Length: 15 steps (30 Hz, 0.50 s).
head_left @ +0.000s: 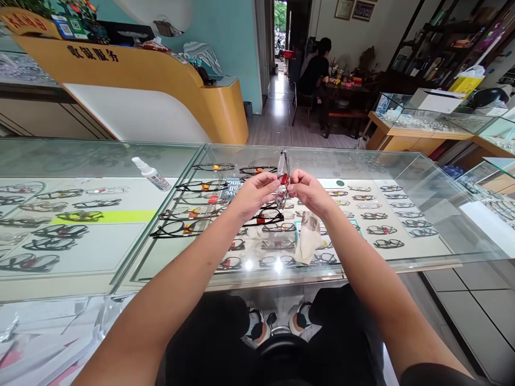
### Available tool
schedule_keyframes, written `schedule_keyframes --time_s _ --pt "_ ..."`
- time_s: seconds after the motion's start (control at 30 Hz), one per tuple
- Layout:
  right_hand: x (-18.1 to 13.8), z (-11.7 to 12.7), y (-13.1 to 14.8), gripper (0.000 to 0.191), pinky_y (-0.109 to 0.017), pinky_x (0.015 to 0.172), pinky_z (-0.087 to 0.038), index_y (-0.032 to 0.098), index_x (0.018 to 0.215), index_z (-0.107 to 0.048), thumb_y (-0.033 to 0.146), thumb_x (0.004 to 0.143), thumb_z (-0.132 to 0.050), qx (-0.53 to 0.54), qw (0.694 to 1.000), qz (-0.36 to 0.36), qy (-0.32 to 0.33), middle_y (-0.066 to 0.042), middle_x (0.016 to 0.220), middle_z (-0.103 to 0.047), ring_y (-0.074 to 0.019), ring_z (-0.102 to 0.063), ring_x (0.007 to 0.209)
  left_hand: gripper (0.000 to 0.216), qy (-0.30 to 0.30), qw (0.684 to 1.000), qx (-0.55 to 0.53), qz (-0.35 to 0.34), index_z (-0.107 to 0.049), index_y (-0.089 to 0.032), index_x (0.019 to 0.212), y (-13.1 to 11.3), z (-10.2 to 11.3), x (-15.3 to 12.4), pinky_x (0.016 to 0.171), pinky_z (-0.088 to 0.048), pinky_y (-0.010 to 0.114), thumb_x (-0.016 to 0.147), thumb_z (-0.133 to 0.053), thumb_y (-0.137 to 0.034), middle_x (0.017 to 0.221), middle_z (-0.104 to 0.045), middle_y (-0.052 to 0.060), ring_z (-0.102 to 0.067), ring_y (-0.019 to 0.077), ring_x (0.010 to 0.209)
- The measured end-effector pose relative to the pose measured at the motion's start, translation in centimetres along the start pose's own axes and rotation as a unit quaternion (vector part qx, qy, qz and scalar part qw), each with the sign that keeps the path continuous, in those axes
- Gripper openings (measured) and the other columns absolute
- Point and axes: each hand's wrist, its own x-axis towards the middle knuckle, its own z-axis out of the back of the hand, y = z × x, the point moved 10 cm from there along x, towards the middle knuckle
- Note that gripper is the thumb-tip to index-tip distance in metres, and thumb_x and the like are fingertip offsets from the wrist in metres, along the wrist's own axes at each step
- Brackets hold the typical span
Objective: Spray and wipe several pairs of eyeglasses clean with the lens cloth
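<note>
Above the glass counter, a pair of eyeglasses (284, 161) with a red tag at its middle is held on end, seen nearly edge-on. My left hand (257, 194) pinches it from the left, near the tag. From the other side, the closed fingertips of my right hand (309, 190) grip the same frame. A crumpled cloth (309, 238), pale with a greyish-brown upper part, lies on the glass below my right hand. Several dark-framed eyeglasses (189, 229) with orange or red tags rest to the left of my hands.
A white spray bottle (151, 174) lies on the left part of the glass counter (386, 166). Inside the case, several eyeglasses (388, 243) are laid out in rows. Beyond stands a wooden cashier desk (225, 110). A person (316, 72) sits at a table farther back.
</note>
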Motion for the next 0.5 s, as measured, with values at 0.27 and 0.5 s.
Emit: schedule_keyframes --time_s 0.27,0.5 --pt "-0.2 -0.1 0.45 0.041 -0.029 0.07 -0.034 0.024 0.074 -0.046 0.024 0.068 -0.086 -0.018 1.0 0.009 -0.001 0.007 0.07 -0.056 -0.0109 -0.047 0.064 0.047 0.014 1.0 -0.005 0.005 -0.075 -0.019 0.088 0.03 -0.19 -0.17 0.087 -0.067 0.037 0.068 -0.104 -0.048 0.104 -0.072 0.003 -0.072 0.0181 0.096" --pt "-0.07 0.43 0.4 0.039 -0.028 0.067 -0.032 0.024 0.076 -0.048 0.027 0.07 -0.087 -0.037 0.999 0.016 -0.011 0.008 0.07 -0.053 -0.0103 -0.046 0.063 0.046 0.027 1.0 -0.005 0.009 -0.074 -0.019 0.086 -0.09 -0.61 -0.19 0.089 -0.068 0.039 0.068 -0.105 -0.047 0.105 -0.072 0.003 -0.072 0.0181 0.096"
